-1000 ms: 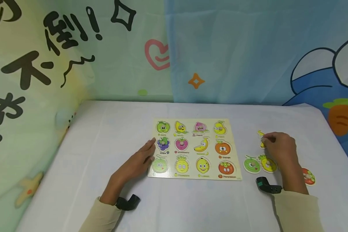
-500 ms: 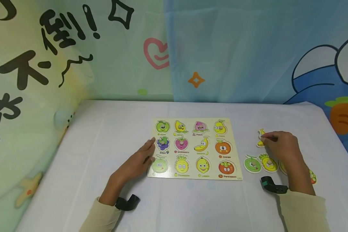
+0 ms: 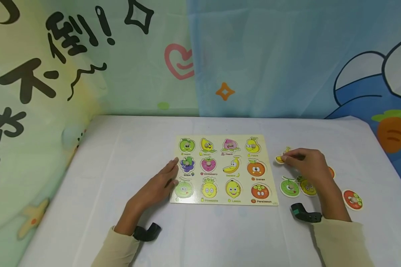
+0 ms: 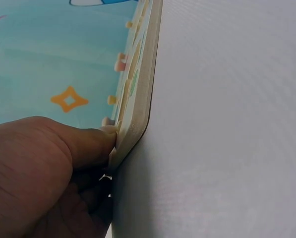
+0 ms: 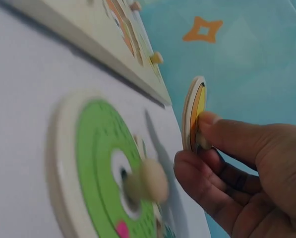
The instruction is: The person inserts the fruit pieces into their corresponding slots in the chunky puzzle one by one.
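Your right hand pinches a yellow banana piece by its peg, thumb and fingers curled round it. It hangs lifted off the white table, just beside the right edge of the puzzle board and level with the board's second row. In the right wrist view the banana piece stands on edge between your fingertips, clear of the cloth.

Your left hand lies flat with straight fingers, pressing against the board's left edge near its front left corner. The left wrist view shows a fingertip touching the board at its rim.

The board's top row and two second-row spots carry pegs and look filled. The banana spot, third in the second row, appears peg-free, so it is likely waiting for this piece. The rest seems unfilled too.

Loose pieces lie on the table right of the board: a green piece and a pineapple piece under your wrist, a red persimmon piece toward the right edge, and an orange piece partly hidden behind your hand.

There is open room above the board for carrying the piece leftward, and bare table in front.
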`<state>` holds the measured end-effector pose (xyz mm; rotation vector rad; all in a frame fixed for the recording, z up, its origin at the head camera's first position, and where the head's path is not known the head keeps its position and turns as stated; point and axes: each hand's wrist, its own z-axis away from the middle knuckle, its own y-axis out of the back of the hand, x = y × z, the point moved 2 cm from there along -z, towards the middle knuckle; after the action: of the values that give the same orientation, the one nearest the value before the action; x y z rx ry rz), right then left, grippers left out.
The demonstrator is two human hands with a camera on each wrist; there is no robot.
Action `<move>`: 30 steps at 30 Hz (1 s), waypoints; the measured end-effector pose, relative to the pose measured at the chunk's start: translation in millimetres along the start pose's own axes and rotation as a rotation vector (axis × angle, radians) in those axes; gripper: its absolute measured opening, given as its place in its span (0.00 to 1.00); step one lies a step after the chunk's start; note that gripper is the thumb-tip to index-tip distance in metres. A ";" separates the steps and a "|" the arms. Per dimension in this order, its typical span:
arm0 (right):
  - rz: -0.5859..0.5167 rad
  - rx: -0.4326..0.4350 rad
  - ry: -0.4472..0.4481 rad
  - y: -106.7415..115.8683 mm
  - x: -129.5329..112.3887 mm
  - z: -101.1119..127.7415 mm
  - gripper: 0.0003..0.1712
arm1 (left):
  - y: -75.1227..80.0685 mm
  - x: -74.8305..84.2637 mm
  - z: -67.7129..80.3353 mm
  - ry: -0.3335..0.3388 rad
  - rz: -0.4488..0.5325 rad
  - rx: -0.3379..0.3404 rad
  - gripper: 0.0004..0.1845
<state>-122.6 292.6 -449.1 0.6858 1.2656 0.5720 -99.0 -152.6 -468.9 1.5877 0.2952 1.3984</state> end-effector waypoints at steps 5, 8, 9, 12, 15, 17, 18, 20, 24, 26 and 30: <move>-0.007 -0.019 0.038 -9.5 -8.9 -0.9 0.21 | 0.6 1.0 0.0 -0.004 0.008 -0.005 0.30; -0.001 -0.048 0.049 -15.8 -16.4 -1.1 0.20 | 1.3 2.3 0.6 -0.004 0.005 -0.006 0.29; 0.008 -0.056 0.058 -18.1 -19.2 -1.1 0.21 | 1.4 2.5 0.7 -0.002 0.003 -0.007 0.29; 0.018 -0.070 0.090 -24.0 -27.1 -0.6 0.18 | 1.8 3.1 1.2 -0.005 -0.003 -0.001 0.29; 0.032 -0.056 0.118 -28.0 -32.4 0.0 0.15 | 1.9 3.3 1.3 -0.012 -0.006 0.001 0.29; 0.022 -0.055 0.126 -30.2 -35.5 0.5 0.14 | 2.1 3.1 1.2 -0.007 -0.005 -0.001 0.29; 0.014 -0.057 0.132 -31.4 -37.2 0.7 0.13 | 2.0 2.9 1.1 -0.007 -0.004 -0.002 0.29; -0.005 -0.069 0.152 -34.2 -41.5 0.9 0.13 | 2.2 3.0 1.0 -0.005 -0.003 -0.002 0.29; -0.041 -0.111 0.177 -40.8 -52.4 1.2 0.11 | 2.2 2.5 1.0 0.003 -0.002 -0.001 0.29; -0.051 -0.134 0.176 -44.6 -56.7 1.0 0.11 | 2.3 2.4 1.1 0.004 -0.001 -0.002 0.29; -0.071 -0.167 0.195 -52.9 -63.1 1.2 0.08 | 2.5 2.5 1.0 0.003 -0.001 -0.007 0.29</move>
<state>-134.1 211.2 -446.5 0.4518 1.3998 0.6904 -98.3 -152.6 -465.3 1.5801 0.2928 1.3996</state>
